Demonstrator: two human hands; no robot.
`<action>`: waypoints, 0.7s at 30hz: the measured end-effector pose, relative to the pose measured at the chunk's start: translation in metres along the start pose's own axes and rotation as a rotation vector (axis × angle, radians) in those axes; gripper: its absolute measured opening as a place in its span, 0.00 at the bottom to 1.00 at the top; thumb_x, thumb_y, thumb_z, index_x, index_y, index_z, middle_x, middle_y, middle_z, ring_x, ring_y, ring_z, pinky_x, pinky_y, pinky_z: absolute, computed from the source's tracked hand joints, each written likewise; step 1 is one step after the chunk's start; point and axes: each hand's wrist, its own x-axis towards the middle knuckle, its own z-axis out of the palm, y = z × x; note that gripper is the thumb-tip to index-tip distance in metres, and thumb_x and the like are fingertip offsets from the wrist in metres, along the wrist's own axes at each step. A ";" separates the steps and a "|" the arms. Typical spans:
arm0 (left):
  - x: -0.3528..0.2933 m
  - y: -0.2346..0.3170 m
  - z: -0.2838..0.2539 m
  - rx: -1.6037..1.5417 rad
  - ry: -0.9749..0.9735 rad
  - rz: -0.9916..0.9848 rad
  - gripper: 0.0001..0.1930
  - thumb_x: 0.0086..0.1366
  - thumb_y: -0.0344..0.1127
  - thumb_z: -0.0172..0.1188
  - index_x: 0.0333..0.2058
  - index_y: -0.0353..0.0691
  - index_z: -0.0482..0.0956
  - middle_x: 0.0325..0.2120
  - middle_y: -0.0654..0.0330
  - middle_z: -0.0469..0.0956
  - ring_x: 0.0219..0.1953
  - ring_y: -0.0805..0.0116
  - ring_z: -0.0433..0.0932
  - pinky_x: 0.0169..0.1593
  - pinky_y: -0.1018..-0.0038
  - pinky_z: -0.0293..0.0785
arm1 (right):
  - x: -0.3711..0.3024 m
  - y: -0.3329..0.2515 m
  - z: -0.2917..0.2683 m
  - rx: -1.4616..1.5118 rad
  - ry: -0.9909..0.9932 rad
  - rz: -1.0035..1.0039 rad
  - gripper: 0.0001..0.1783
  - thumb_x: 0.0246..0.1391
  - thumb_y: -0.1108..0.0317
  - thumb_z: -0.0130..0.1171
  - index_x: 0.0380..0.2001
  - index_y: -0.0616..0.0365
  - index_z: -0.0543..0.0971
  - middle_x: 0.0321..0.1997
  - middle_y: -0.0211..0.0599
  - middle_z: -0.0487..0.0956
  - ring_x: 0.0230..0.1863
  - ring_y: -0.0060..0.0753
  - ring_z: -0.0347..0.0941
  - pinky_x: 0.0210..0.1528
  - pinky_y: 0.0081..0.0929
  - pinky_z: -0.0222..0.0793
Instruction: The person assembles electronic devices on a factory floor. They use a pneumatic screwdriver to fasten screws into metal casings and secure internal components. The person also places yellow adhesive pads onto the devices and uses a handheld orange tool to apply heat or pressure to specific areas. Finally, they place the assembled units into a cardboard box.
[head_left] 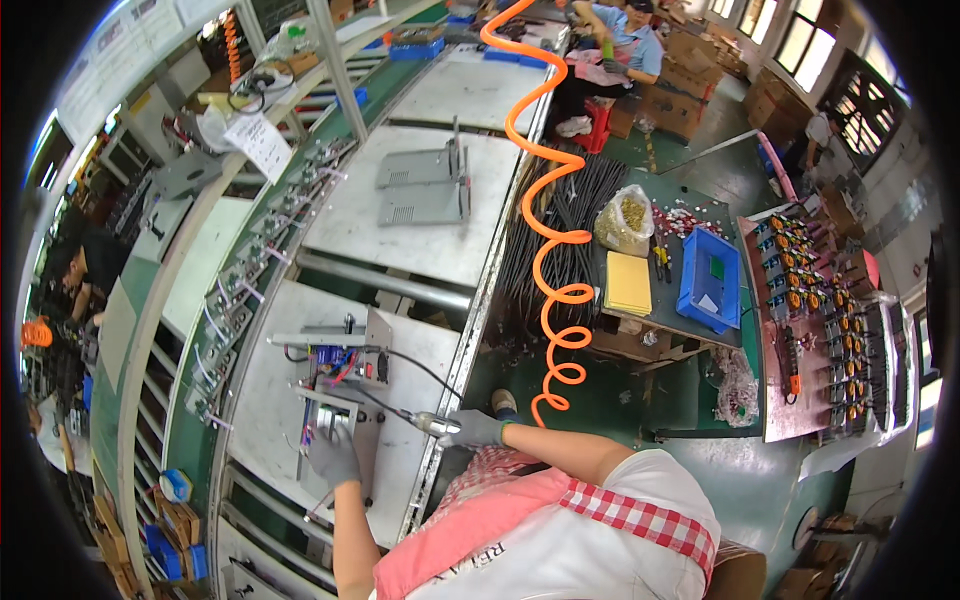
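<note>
My left hand (pixel 336 458), in a grey glove, has its fingers bent against a silver metal part (pixel 334 416) on the nearer of two grey metal housings. In my right hand (pixel 474 428), also gloved, is a silver power screwdriver (pixel 434 424). Its dark shaft points left toward the housings. The farther housing (pixel 376 350) holds a blue component with red wires (pixel 330 358), and a black cord runs from it to the right. Both housings lie on a white work board (pixel 420 345). Where the screwdriver's tip ends is too small to tell.
More grey metal panels (pixel 425 188) lie on the board beyond. An orange coiled hose (pixel 545 270) hangs at centre. On the right, a side table carries a blue bin (pixel 710 280) and a yellow stack (pixel 628 283). Wired parts line the green conveyor (pixel 245 290). A co-worker (pixel 625 45) sits far off.
</note>
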 end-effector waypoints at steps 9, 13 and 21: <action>-0.004 -0.091 -0.046 0.435 -0.286 0.276 0.25 0.49 0.59 0.62 0.25 0.38 0.82 0.22 0.47 0.78 0.25 0.48 0.78 0.30 0.58 0.72 | 0.067 0.052 0.031 -0.662 -0.140 -0.089 0.40 0.37 0.40 0.63 0.45 0.63 0.75 0.35 0.49 0.80 0.34 0.47 0.77 0.36 0.38 0.72; 0.045 -0.049 -0.110 0.627 -0.416 0.131 0.21 0.45 0.54 0.68 0.34 0.46 0.84 0.29 0.53 0.81 0.34 0.55 0.81 0.38 0.64 0.75 | 0.045 -0.050 0.082 -0.916 -0.481 -0.075 0.35 0.37 0.43 0.65 0.40 0.63 0.79 0.39 0.48 0.79 0.34 0.42 0.76 0.32 0.36 0.72; 0.063 0.009 -0.042 0.906 -0.699 0.189 0.19 0.52 0.48 0.60 0.38 0.43 0.82 0.41 0.52 0.79 0.43 0.59 0.79 0.42 0.66 0.76 | 0.065 0.011 0.015 -0.366 -0.186 0.042 0.23 0.37 0.50 0.68 0.28 0.60 0.80 0.22 0.35 0.76 0.22 0.31 0.72 0.20 0.31 0.68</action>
